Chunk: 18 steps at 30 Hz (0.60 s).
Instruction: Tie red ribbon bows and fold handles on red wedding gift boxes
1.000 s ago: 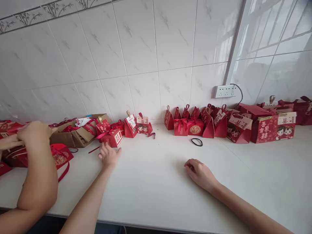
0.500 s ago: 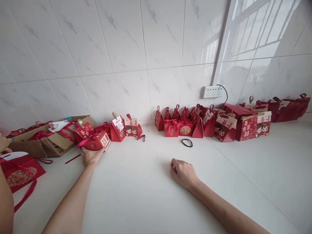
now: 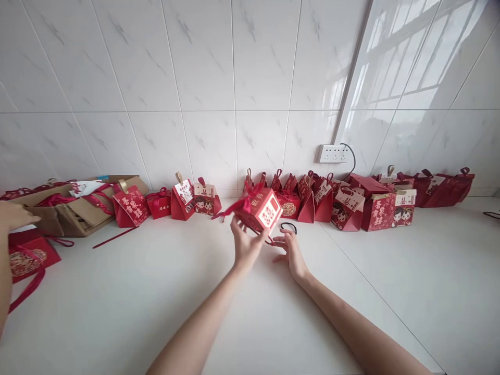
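Tilted above the white tabletop, a red gift box with a ribbon bow and a pale printed panel rests in my left hand. The fingers of that hand hold it from below and behind. My right hand is just to the right, fingers apart and holding nothing. Its fingertips come close to the box's lower right corner; whether they touch it I cannot tell. A black elastic band lies behind my right hand. The held box partly hides small red boxes standing behind it.
Red gift boxes line the wall, with larger ones farther right. At left lie a cardboard box of red packaging and a red box with loose ribbon, near another person's arm. A power strip is on the wall.
My left hand has carried the red gift box from the left group to the middle and raised it. My right hand has opened from a loose curl and moved up slightly toward the box.
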Each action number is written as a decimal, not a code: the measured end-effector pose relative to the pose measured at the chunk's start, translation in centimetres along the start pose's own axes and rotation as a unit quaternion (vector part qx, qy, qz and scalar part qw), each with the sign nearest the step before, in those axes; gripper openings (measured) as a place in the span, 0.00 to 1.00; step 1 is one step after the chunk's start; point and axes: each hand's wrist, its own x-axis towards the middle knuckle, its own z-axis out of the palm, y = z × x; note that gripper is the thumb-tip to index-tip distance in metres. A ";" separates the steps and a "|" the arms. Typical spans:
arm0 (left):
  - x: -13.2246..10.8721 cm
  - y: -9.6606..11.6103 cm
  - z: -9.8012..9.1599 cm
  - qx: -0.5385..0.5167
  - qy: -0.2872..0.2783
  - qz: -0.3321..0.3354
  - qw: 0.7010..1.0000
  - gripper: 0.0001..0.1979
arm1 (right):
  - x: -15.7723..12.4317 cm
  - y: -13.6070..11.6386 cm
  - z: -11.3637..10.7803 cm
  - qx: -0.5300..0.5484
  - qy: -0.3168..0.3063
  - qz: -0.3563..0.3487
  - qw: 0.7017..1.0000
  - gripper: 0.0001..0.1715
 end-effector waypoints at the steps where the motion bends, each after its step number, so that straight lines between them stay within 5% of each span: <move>1: -0.9 -0.4 0.6 0.016 -0.020 -0.037 0.999 0.41 | 0.1 0.2 -0.2 0.094 0.011 0.010 0.995 0.29; 5: -2.5 -1.5 0.1 0.038 -0.148 -0.118 0.981 0.32 | 0.9 0.6 -1.0 0.227 -0.011 0.086 0.970 0.28; 9: -2.3 -1.1 -0.7 0.011 -0.171 -0.095 0.981 0.19 | 2.0 0.8 -1.6 0.211 -0.007 0.116 0.971 0.22; 12: -2.5 -0.7 -0.4 0.011 -0.219 -0.096 0.971 0.16 | 2.2 0.7 -1.7 0.140 0.005 0.091 0.986 0.27; 18: -2.0 -1.8 -0.4 0.060 -0.111 -0.195 0.973 0.17 | 2.3 0.2 -3.5 -0.056 0.150 -0.005 0.987 0.50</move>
